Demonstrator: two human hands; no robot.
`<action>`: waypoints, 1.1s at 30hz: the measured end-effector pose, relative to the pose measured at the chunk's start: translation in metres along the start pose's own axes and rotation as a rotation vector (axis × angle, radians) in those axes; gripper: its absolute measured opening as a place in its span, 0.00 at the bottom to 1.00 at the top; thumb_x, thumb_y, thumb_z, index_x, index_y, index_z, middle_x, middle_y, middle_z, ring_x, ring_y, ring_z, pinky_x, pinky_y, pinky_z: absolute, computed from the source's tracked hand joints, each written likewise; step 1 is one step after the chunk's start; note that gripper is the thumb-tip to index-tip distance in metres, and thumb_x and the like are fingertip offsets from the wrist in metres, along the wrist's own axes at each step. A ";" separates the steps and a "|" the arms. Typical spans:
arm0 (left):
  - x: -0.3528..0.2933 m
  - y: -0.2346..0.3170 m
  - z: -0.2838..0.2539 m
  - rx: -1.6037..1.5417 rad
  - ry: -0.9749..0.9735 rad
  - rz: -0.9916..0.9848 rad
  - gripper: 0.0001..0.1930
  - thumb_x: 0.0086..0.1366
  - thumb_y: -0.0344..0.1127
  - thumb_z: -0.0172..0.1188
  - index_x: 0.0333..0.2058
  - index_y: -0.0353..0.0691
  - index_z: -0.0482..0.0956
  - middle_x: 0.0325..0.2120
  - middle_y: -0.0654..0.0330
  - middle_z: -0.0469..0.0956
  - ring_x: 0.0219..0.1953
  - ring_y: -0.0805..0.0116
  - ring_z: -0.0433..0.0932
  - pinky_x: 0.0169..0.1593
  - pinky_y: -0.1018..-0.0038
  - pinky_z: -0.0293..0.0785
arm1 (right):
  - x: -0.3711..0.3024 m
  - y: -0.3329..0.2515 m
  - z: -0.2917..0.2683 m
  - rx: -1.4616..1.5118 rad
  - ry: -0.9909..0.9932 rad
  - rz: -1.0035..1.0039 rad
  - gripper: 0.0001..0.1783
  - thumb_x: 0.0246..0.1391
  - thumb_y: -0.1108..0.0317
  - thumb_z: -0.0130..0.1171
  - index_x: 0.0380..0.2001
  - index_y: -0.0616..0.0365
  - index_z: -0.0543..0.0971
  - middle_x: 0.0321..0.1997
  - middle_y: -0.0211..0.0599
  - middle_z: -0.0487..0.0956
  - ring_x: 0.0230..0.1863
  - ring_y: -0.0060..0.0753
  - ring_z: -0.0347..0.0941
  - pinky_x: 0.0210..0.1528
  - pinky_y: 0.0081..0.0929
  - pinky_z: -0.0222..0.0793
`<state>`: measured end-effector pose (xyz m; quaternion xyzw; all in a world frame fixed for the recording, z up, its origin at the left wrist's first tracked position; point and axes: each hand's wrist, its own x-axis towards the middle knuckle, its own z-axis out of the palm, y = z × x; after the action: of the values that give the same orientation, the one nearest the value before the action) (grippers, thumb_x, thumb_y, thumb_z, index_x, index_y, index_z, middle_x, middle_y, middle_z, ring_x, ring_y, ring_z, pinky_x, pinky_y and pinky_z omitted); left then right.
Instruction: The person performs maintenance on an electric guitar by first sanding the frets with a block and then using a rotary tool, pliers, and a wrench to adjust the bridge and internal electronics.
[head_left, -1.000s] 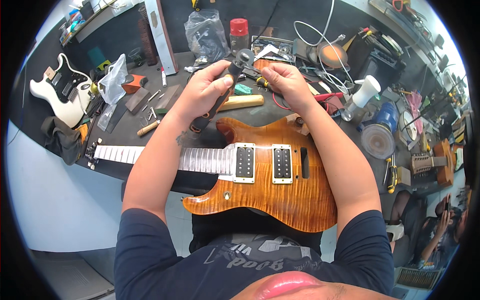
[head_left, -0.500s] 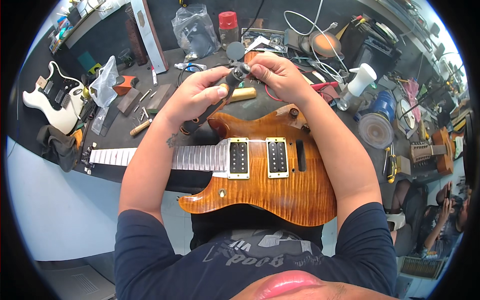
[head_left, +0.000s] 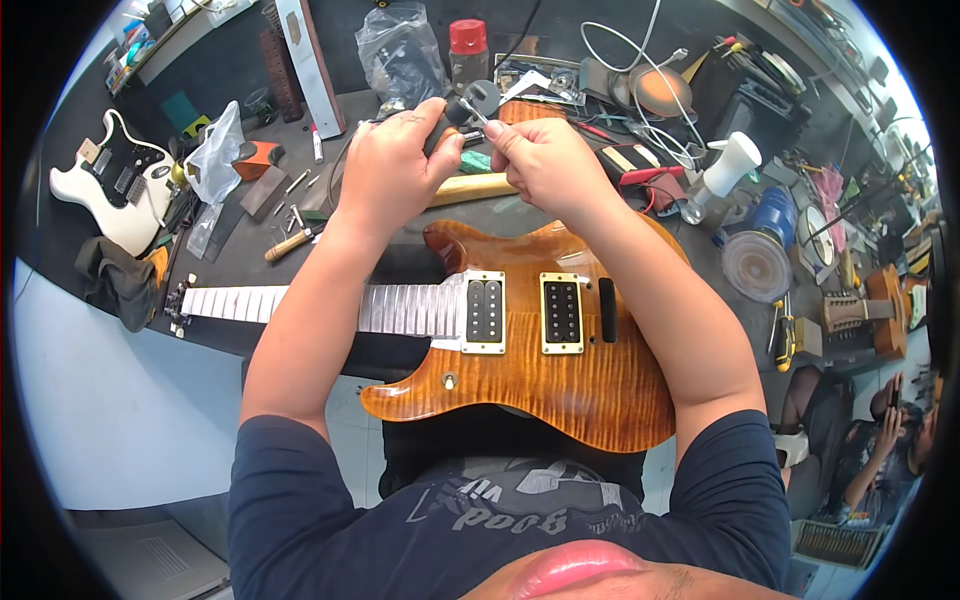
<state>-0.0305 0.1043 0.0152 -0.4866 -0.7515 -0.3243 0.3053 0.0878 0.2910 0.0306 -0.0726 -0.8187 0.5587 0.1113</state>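
Observation:
My left hand (head_left: 400,170) is wrapped around a slim black-and-orange handheld power tool (head_left: 458,111); most of its body is hidden in the grip. My right hand (head_left: 553,165) pinches a thin shiny metal rod (head_left: 474,108) at the tool's dark front end. Whether the rod is seated in the tool, I cannot tell. Both hands are raised beyond an amber flame-figured electric guitar (head_left: 535,385). It lies face up near me, its neck (head_left: 400,308) pointing left, two black pickups (head_left: 485,312) in cream frames on its body. Between my forearms the guitar is untouched by my fingers.
A wooden handle (head_left: 465,190) and a round grey disc (head_left: 484,97) are near my hands. A red-capped jar (head_left: 468,65) stands behind. On the left is a white guitar body (head_left: 120,190); on the right, a white heat-gun-shaped tool (head_left: 732,160) and a blue canister (head_left: 768,215).
My left hand has turned over the tool, hiding most of its body and tilting its tip toward the far side. My right hand has shifted slightly, and the thin rod now shows.

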 end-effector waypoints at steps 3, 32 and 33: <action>-0.001 -0.001 0.002 0.096 0.062 0.074 0.21 0.67 0.42 0.67 0.51 0.33 0.81 0.32 0.48 0.86 0.36 0.47 0.86 0.41 0.60 0.79 | -0.003 -0.002 0.001 0.143 -0.036 0.091 0.27 0.76 0.50 0.56 0.32 0.64 0.83 0.17 0.27 0.72 0.23 0.23 0.67 0.29 0.31 0.67; 0.002 -0.010 -0.022 -1.360 -0.679 -0.269 0.26 0.70 0.51 0.62 0.52 0.31 0.81 0.30 0.56 0.82 0.30 0.69 0.81 0.36 0.73 0.78 | 0.020 0.039 -0.021 0.129 -0.244 -0.539 0.21 0.75 0.49 0.60 0.46 0.59 0.85 0.41 0.27 0.82 0.48 0.23 0.76 0.55 0.29 0.72; 0.002 -0.010 -0.022 -1.360 -0.678 -0.270 0.26 0.70 0.51 0.62 0.52 0.31 0.81 0.30 0.56 0.82 0.30 0.69 0.81 0.36 0.73 0.78 | 0.020 0.038 -0.021 0.129 -0.245 -0.538 0.21 0.75 0.49 0.60 0.46 0.59 0.85 0.41 0.27 0.82 0.48 0.23 0.76 0.55 0.29 0.72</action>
<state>-0.0371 0.0846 0.0279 -0.5439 -0.4921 -0.5826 -0.3499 0.0736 0.3285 0.0049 0.2221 -0.7785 0.5647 0.1602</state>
